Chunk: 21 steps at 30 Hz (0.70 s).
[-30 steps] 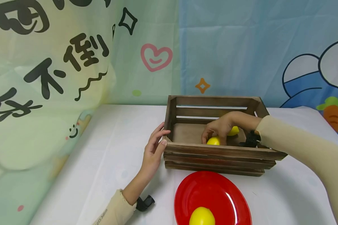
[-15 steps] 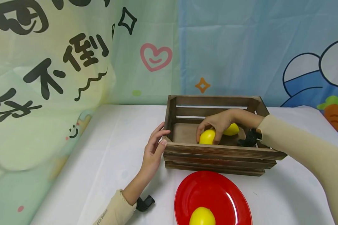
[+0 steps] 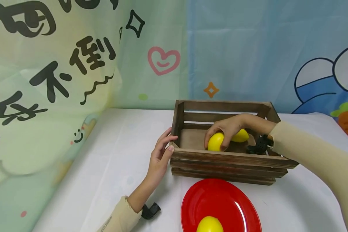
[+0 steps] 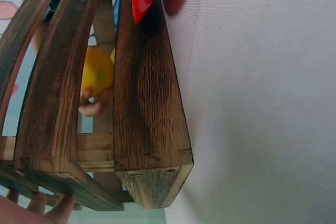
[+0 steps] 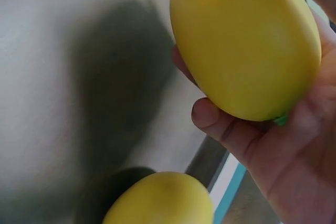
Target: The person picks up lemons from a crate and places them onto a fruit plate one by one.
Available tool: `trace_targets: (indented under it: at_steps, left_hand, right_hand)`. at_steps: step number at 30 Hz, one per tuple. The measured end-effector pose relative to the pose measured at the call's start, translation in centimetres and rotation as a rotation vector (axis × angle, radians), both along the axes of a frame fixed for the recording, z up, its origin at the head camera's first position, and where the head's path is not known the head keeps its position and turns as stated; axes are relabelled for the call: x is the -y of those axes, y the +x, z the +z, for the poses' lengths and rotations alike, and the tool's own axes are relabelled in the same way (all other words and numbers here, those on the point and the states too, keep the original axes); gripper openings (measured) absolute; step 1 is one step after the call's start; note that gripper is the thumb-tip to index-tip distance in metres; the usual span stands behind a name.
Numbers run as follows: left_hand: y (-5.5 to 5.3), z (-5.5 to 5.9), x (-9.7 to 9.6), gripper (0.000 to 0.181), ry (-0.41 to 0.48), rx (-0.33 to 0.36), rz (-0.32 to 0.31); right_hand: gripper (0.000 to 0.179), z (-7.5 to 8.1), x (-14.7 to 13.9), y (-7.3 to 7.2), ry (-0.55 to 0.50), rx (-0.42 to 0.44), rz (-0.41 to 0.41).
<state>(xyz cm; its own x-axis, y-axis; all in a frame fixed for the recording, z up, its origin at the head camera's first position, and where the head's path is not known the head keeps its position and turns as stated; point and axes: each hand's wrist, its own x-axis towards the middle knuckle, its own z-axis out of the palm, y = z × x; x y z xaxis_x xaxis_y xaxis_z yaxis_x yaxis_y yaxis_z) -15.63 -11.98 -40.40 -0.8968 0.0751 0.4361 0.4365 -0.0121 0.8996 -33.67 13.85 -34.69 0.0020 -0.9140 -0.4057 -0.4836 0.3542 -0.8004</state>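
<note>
A yellow lemon (image 3: 216, 141) is in my right hand (image 3: 227, 129), inside the wooden crate (image 3: 235, 158). The fingers and thumb curl around it, and in the right wrist view the held lemon (image 5: 244, 45) shows a bit of green at one end, above the crate floor. Another lemon (image 3: 240, 136) lies in the crate, partly behind that hand. My left hand (image 3: 160, 157) touches the crate's left end with extended fingers, its thumb at the front corner. Through the slats (image 4: 58, 93), the left wrist view shows yellow fruit and fingertips.
In front of the crate lies a red plate (image 3: 220, 196) bearing a lemon (image 3: 210, 224), both cut off by the lower edge. A white cloth (image 3: 127, 135) covers the table. Printed curtains (image 3: 237, 54) hang behind and to the left.
My right hand has shifted left and raised the lemon slightly, so more of it shows. The other lemon is less covered. My left hand stays at the crate; the head view has shifted slightly.
</note>
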Motion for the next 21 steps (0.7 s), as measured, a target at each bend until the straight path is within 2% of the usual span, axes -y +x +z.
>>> trace_targets:
  at_steps: [3,12,17,21]
  left_hand:
    - [0.0,-0.1,0.1,0.031,-0.004,-0.002,0.003]
    - [-0.1,-0.1,0.2,0.031,-0.011,0.001,0.003]
    - [0.0,-0.2,0.2,0.031,0.000,-0.003,-0.004]
    - [-0.1,-0.2,0.2,0.031,0.010,-0.009,-0.011]
  right_hand:
    - [0.046,0.3,0.1,0.1,-0.010,-0.016,-0.006]
    - [0.045,2.1,0.0,0.1,-0.089,-0.099,-0.149]
    - [0.043,2.6,-0.1,0.3,-0.126,-0.119,-0.152]
    - [0.042,3.2,-0.3,0.5,-0.201,-0.125,-0.148]
